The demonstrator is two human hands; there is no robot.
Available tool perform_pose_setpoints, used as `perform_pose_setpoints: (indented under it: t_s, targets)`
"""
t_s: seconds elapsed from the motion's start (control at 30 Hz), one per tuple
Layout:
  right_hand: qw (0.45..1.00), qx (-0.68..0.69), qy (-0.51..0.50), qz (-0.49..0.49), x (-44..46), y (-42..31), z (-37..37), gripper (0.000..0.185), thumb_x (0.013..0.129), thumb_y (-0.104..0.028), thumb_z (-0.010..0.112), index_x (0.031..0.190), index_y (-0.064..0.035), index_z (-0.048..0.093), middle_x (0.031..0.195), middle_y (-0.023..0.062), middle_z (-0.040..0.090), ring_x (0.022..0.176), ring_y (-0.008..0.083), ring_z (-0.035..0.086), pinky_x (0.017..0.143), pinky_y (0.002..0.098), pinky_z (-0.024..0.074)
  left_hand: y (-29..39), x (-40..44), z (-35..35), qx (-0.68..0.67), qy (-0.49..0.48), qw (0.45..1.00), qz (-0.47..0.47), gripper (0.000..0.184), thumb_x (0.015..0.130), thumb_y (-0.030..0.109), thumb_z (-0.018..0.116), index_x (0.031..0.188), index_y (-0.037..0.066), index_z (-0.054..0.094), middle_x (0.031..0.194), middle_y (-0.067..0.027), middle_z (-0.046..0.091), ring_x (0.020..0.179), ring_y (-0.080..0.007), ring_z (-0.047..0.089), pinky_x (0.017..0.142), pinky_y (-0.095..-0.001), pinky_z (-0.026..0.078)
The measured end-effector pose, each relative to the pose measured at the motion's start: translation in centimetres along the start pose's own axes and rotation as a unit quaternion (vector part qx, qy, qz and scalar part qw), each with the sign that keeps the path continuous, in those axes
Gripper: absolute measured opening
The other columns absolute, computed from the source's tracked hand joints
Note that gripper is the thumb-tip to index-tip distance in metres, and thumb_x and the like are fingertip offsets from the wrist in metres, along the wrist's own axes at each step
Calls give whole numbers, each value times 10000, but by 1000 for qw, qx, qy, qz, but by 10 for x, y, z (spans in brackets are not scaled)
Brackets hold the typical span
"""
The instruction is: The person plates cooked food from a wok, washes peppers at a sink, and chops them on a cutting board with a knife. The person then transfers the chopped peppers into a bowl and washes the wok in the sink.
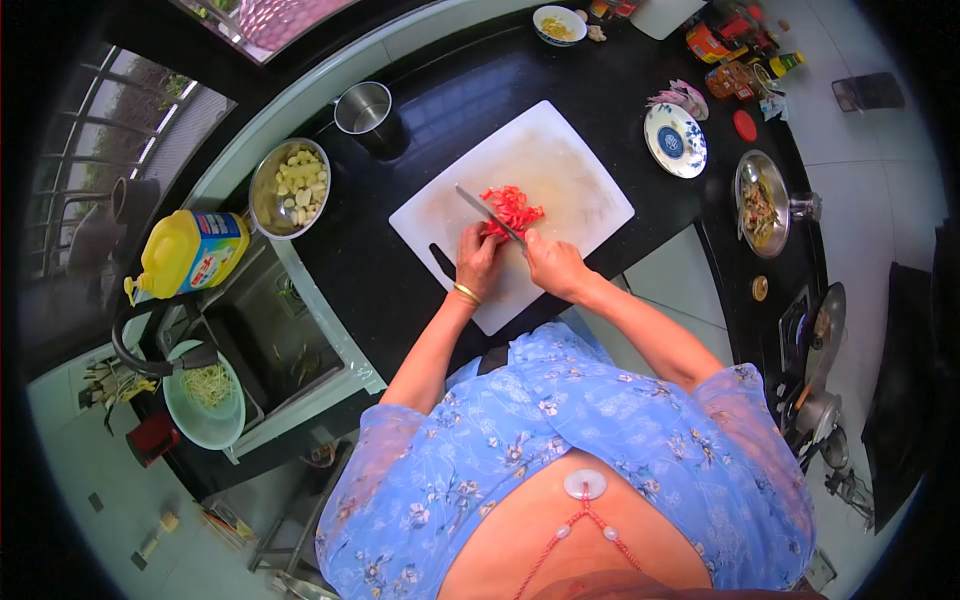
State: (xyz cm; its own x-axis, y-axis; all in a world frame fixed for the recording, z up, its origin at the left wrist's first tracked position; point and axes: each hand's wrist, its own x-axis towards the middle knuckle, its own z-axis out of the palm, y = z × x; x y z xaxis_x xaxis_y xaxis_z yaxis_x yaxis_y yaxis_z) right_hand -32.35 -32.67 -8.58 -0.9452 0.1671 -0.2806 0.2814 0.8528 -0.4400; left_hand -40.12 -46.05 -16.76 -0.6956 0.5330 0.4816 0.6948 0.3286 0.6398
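Note:
A white cutting board lies at an angle on the black counter. In the middle of it is a heap of chopped red pepper. My right hand is closed around the handle of a kitchen knife, whose blade points up and left across the near side of the heap. My left hand, with a gold bangle at the wrist, has its fingers curled on red pepper at the lower left of the heap, close to the blade. Its fingertips are partly hidden.
Left of the board stand a metal cup, a steel bowl of peeled garlic, a yellow detergent bottle and a sink with a green basin. To the right are a patterned plate, a metal dish of food and a stove.

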Motion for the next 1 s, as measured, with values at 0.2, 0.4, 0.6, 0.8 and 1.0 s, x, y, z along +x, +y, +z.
perform_pose_setpoints:
  t_s: [0.2,0.4,0.6,0.8,1.0]
  targets:
    - [999,7,-33,6,6,-2,11,159,819,-126,468,859,17,410,624,235,576,614,396,589,556,488,460,-7,-4,-3,-17,-36,999,7,153,633,25,647,771,32,582,868,-110,540,804,-281,524,707,-367,450]
    - [1000,-18,11,4,30,-7,28,150,805,-109,466,857,21,411,625,234,577,612,395,590,550,495,458,-8,-5,-2,-34,-35,999,-3,142,637,20,642,766,32,584,852,-105,545,800,-273,530,696,-350,456]
    - [999,35,5,-13,8,-1,16,141,796,-99,471,853,18,416,632,236,577,626,393,593,550,499,453,-7,-11,0,-28,-36,999,-16,149,645,1,629,783,27,579,868,-108,551,814,-276,537,694,-348,462]
    - [999,2,-33,16,14,-6,29,166,799,-115,490,859,23,420,633,242,576,637,407,589,573,513,451,-7,-7,-1,-44,-24,999,4,146,649,-12,617,781,19,565,868,-111,550,813,-277,536,707,-346,458]
    - [998,45,35,-3,31,-8,28,181,806,-132,496,861,23,419,639,248,573,630,417,583,569,505,454,-8,-10,-3,-46,-47,998,4,209,637,-3,636,833,17,567,935,-126,544,846,-294,524,733,-371,444]
